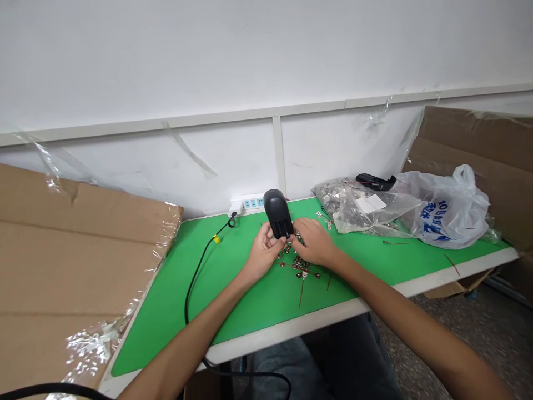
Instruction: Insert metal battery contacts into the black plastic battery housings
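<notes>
Head view: left grip (263, 251) and right grip (313, 241) are closed together on a black plastic housing (278, 214), which stands tilted up between them; wired metal terminals (300, 266) lie just below both grips on the green bench mat (233, 300).

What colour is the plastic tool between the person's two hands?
The plastic tool is black; the head view shows it best.
</notes>
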`<state>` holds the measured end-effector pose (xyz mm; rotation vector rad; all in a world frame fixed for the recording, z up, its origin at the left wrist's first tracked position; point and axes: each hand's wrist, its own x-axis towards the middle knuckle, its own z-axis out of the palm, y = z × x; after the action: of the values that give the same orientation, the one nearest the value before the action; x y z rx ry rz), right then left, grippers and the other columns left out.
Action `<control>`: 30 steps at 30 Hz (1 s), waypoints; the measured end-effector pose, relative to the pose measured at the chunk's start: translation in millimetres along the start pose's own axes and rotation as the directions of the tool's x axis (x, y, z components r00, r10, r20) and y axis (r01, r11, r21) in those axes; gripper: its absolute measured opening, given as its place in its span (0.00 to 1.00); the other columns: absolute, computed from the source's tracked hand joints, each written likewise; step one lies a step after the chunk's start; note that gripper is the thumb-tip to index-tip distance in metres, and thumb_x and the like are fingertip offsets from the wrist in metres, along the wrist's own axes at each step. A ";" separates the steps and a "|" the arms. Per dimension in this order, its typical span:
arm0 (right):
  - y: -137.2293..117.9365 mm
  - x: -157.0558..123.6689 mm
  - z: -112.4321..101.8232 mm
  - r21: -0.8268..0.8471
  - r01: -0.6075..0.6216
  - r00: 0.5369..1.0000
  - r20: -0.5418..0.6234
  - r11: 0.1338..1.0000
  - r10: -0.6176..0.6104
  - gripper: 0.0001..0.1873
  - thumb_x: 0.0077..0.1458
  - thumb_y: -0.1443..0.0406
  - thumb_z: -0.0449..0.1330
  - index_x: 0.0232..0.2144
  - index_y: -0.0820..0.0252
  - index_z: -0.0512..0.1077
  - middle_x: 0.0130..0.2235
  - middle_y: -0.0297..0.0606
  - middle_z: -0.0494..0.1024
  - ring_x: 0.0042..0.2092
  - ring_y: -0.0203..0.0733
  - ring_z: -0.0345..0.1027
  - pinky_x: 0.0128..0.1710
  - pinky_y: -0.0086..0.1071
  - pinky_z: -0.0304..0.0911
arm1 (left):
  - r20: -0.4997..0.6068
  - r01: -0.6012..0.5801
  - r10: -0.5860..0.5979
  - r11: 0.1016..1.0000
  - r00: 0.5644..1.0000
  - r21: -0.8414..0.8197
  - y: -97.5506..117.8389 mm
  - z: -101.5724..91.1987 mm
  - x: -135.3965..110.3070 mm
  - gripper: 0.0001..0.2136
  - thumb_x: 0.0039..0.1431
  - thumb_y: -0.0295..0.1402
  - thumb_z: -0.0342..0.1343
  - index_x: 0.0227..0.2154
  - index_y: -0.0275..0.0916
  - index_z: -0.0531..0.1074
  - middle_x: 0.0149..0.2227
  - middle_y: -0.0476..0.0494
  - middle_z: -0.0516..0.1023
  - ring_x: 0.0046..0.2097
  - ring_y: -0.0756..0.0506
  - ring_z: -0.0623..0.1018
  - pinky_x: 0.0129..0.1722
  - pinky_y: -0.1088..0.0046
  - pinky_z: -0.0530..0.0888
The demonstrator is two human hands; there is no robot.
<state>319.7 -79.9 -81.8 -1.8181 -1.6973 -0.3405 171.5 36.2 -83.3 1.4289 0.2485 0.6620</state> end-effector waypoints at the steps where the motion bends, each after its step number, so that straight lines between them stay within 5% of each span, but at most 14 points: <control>1: -0.4 -0.1 0.0 0.004 -0.002 1.000 -0.001 1.000 0.002 0.03 0.64 0.64 0.55 0.36 0.55 0.64 0.37 0.42 0.74 0.41 0.52 0.65 0.43 0.45 0.61 | 0.002 0.000 0.000 1.000 1.000 -0.005 -0.2 0.1 -0.1 0.28 0.56 0.40 0.72 0.55 0.40 0.67 0.56 0.36 0.79 0.41 0.47 0.84 0.36 0.76 0.77; 9: -1.6 0.1 1.4 0.036 -0.036 0.999 0.004 0.999 0.035 0.04 0.65 0.65 0.56 0.35 0.54 0.64 0.37 0.41 0.75 0.40 0.51 0.67 0.44 0.44 0.60 | 0.027 0.003 -0.002 0.999 1.000 -0.035 0.3 2.2 -2.0 0.28 0.55 0.39 0.72 0.55 0.41 0.68 0.57 0.36 0.79 0.50 0.42 0.83 0.49 0.70 0.78; 15: -5.6 2.0 1.8 0.121 -0.101 0.994 0.058 0.987 0.095 0.05 0.68 0.64 0.53 0.36 0.54 0.63 0.36 0.38 0.75 0.38 0.48 0.67 0.49 0.44 0.60 | -0.006 0.033 -0.034 0.997 0.999 -0.065 2.5 1.1 -7.1 0.27 0.59 0.38 0.70 0.59 0.40 0.69 0.56 0.37 0.81 0.53 0.41 0.82 0.46 0.72 0.79; 21: -2.5 4.4 1.0 0.319 -0.170 0.984 0.106 0.932 0.143 0.06 0.66 0.66 0.54 0.33 0.54 0.63 0.34 0.35 0.73 0.36 0.45 0.67 0.39 0.36 0.60 | -0.056 0.097 -0.108 0.980 0.993 -0.177 -1.8 0.3 -10.6 0.26 0.61 0.40 0.68 0.59 0.42 0.71 0.54 0.40 0.81 0.46 0.45 0.84 0.46 0.72 0.80; 30: -2.8 8.4 1.1 0.487 -0.180 0.984 0.100 0.855 0.149 0.05 0.67 0.65 0.54 0.37 0.55 0.70 0.37 0.36 0.77 0.39 0.44 0.68 0.41 0.36 0.62 | -0.037 0.091 -0.099 0.978 0.994 -0.189 3.3 3.1 -7.6 0.28 0.59 0.36 0.70 0.61 0.43 0.70 0.55 0.41 0.80 0.48 0.45 0.82 0.49 0.71 0.78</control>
<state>317.9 -72.6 -77.1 -1.5757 -1.4771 0.2135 166.2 29.4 -81.4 1.2155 0.2819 0.6240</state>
